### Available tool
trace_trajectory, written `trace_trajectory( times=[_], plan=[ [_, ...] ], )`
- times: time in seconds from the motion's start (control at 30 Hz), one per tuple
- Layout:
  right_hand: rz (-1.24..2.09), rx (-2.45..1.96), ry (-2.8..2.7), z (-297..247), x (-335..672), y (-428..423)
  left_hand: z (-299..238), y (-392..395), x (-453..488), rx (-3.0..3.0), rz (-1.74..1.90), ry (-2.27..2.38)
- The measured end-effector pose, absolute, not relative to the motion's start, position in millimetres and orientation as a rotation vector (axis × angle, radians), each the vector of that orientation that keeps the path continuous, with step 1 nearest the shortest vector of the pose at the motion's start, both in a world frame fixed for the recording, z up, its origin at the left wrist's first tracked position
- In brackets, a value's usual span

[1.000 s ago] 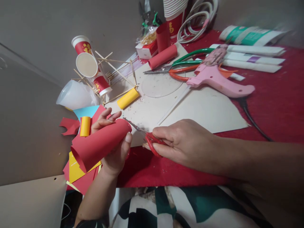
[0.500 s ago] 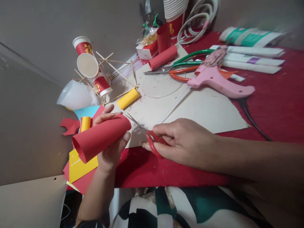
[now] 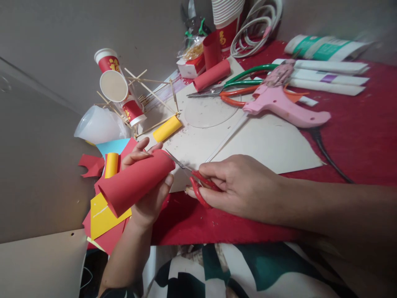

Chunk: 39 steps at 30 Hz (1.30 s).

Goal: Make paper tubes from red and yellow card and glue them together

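One red paper tube [image 3: 136, 182] is held aslant above the near edge of the table, its right end next to one pair of red-handled scissors [image 3: 196, 191]. The left hand [image 3: 150, 207] is closed around the tube from beneath, thumb on the near side, fingertips showing past the far side. The right hand [image 3: 238, 186] grips the scissors, their handles spread apart; whether the blades touch the tube's rim cannot be told. Outward lie two small yellow tubes: a left one [image 3: 111, 164] by the paper sheets, and a right one [image 3: 167, 128] beside the stick frame [image 3: 155, 96]. Three loose cups [image 3: 113, 86] cluster at that frame. Farther back, two more red tubes [image 3: 212, 75], one lying, one upright, sit left of one pink glue gun [image 3: 288, 105].
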State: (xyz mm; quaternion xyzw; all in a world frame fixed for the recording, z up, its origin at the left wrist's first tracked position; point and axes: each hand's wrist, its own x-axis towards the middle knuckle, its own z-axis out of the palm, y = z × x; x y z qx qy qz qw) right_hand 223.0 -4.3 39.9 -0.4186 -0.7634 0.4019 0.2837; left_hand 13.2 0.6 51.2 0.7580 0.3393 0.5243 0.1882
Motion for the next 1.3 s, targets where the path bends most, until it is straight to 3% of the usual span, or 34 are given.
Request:
trace_trajectory(
  times=[1.3],
  plan=[
    [0.986, -1.139, -2.102, 33.6, 224.0, -3.4, 55.8, 0.6, 15.6, 2.196, 1.409, 0.998]
  ],
)
